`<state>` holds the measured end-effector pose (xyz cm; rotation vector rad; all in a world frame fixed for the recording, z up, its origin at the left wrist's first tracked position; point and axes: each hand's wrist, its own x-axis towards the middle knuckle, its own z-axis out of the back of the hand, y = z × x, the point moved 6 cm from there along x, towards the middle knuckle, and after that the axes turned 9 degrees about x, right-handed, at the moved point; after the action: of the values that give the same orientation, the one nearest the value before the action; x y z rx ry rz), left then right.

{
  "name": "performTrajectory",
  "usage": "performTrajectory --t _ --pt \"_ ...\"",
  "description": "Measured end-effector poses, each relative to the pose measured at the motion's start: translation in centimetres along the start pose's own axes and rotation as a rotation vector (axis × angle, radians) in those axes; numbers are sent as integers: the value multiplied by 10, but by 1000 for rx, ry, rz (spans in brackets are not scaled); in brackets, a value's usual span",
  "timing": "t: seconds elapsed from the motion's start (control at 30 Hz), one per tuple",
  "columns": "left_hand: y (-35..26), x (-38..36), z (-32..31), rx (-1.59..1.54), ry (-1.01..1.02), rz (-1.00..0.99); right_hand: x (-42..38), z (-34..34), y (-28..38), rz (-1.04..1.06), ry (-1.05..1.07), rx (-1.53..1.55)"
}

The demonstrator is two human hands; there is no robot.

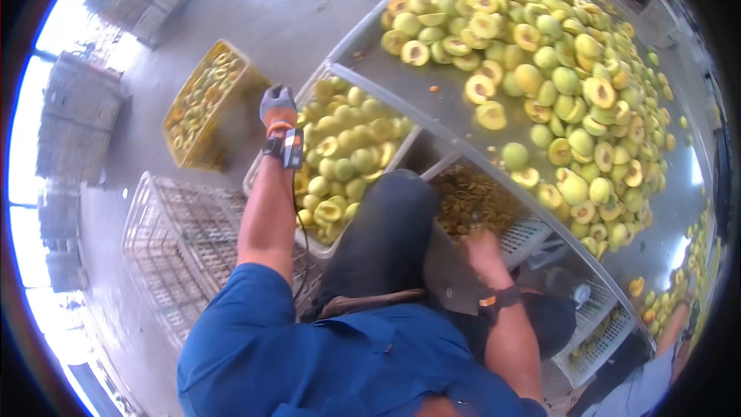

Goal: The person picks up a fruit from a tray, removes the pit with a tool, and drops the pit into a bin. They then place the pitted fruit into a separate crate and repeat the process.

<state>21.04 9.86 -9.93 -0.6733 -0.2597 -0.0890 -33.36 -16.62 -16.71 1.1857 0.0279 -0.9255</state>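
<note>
My left hand [278,106], in a grey and orange glove, is closed at the upper left rim of a crate of yellow-green fruit [340,147]; what it grips, if anything, is hidden. Bare, my right hand [482,247] is low beside a crate of brown pits or scraps [475,197], its fingers closed around something small and dark that I cannot make out. A large pile of whole and halved fruit [571,93] lies on the metal table [448,112] ahead and to the right.
A yellow crate of cut fruit [204,108] stands on the floor at the left. Empty white crates [185,239] are stacked nearer me. White baskets [594,340] and a plastic bottle [579,292] sit under the table's edge. Another person's arm [673,328] shows at the lower right.
</note>
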Motion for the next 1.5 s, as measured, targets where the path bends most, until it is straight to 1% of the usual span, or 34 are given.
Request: performTrajectory --t 0.03,0.07,0.13,0.2,0.23,0.27,0.37,0.4,0.43,0.5,0.53,0.57,0.63,0.73,0.77,0.83,0.87,0.97,1.0,1.07,1.13,1.23,1.27,1.33,1.37,1.4,1.43,1.47,1.5 --pt "-34 -5 -1 -125 -22 -73 -1 -2 9 20 -2 -12" --pt "-80 -18 -1 -298 36 -135 -2 -2 18 22 -10 -24" --pt "-182 -60 2 -352 191 -427 -4 -1 37 31 -14 -41" --pt "-251 -90 -21 -162 361 -509 -6 3 58 6 3 54" --pt "-276 -101 -34 -111 396 -589 -8 4 62 -11 10 103" --pt "-298 -112 -47 -61 431 -668 -7 3 60 32 13 115" --pt "-343 -155 -97 -71 537 -930 -5 5 56 145 1 116" --pt "-353 -168 -111 63 589 -999 -8 8 62 171 -6 93" --pt "-357 -176 -118 111 625 -1018 -10 12 68 197 -14 71" --pt "-359 -185 -127 213 690 -1062 -11 17 69 157 27 176" --pt "-360 -182 -129 185 705 -1080 -12 18 71 137 46 233" --pt "-354 -179 -131 186 763 -1024 -15 23 77 152 36 259" --pt "-354 -174 -114 199 867 -900 -23 33 94 190 24 309" --pt "-333 -176 -105 -155 1180 -351 -30 46 110 246 -20 328" --pt "-335 -188 -95 -349 1217 -282 -33 50 114 252 -22 371" --pt "-343 -229 -43 -741 1264 -119 -37 57 122 265 -20 446" --pt "-343 -248 -32 -831 1243 -175 -40 60 127 272 5 526" --pt "-336 -305 -12 -909 1340 -6 -45 60 127 412 -40 685" --pt "-331 -317 -10 -940 1335 33 -51 64 128 374 -2 720" --pt "-315 -331 -17 -732 1166 -476 -50 64 114 307 4 681" --pt "-313 -354 -6 -935 1297 -43 -55 66 108 284 -3 676" --pt "-309 -367 -6 -908 1208 -197 -67 72 108 263 -8 733" --pt "-310 -371 -5 -918 1185 -234 -71 74 108 218 9 762" --pt "-316 -380 3 -935 1139 -306 -70 74 104 277 -34 774" --pt "-318 -382 8 -837 1079 -426 -61 68 96 381 -94 755" --pt "-320 -383 14 -739 1015 -542 -65 72 104 484 -154 734" --pt "-322 -385 17 -638 948 -655 -66 73 105 430 -126 743" --pt "-319 -385 10 -673 978 -597 -71 75 105 376 -97 753" --pt "-313 -384 -1 -705 1007 -537 -70 74 104 389 -119 741"
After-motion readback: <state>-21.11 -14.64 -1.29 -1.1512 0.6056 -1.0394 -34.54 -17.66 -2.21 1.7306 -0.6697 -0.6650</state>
